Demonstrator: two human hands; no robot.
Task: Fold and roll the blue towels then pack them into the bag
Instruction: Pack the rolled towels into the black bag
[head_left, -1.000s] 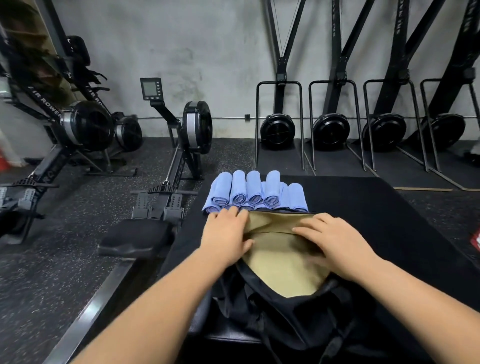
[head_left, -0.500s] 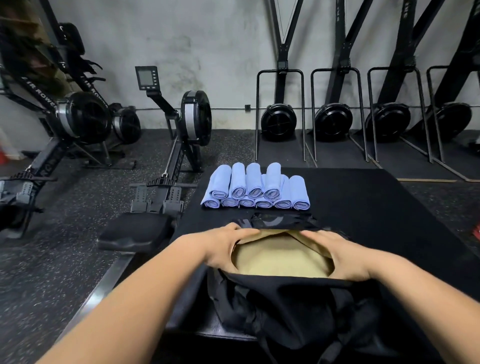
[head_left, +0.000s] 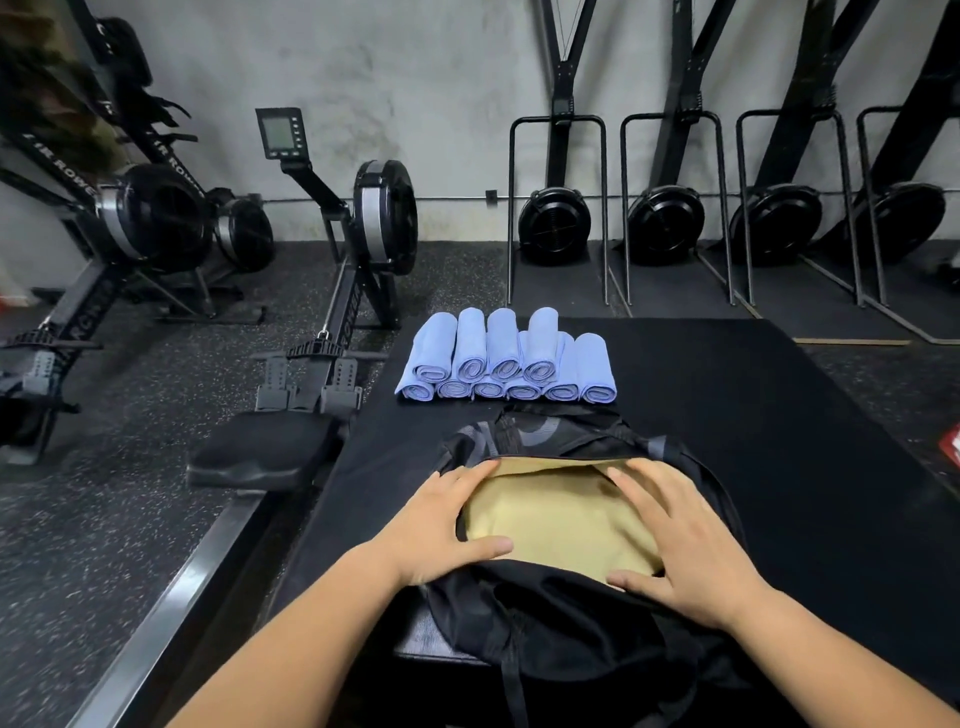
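Note:
Several rolled blue towels (head_left: 506, 364) lie stacked in two layers on the black mat (head_left: 779, 415), just beyond the bag. The black bag (head_left: 561, 618) lies in front of me with its mouth spread wide, showing a tan lining (head_left: 556, 514). My left hand (head_left: 441, 525) rests on the left rim of the opening, fingers straight, thumb along the near edge. On the right rim lies my right hand (head_left: 680, 540), fingers spread flat, thumb on the near edge. Neither hand holds a towel.
A rowing machine (head_left: 332, 291) stands close to the mat's left edge, its seat (head_left: 265, 452) beside the bag. More rowers (head_left: 140, 223) fill the far left. Black ski machines (head_left: 665, 218) line the back wall. A red and white object (head_left: 953, 447) lies at the right edge.
The bag's mouth has been pulled toward me and spread wider. Both hands moved back from the towels to the bag's left and right rims. A gap now shows between towels and bag.

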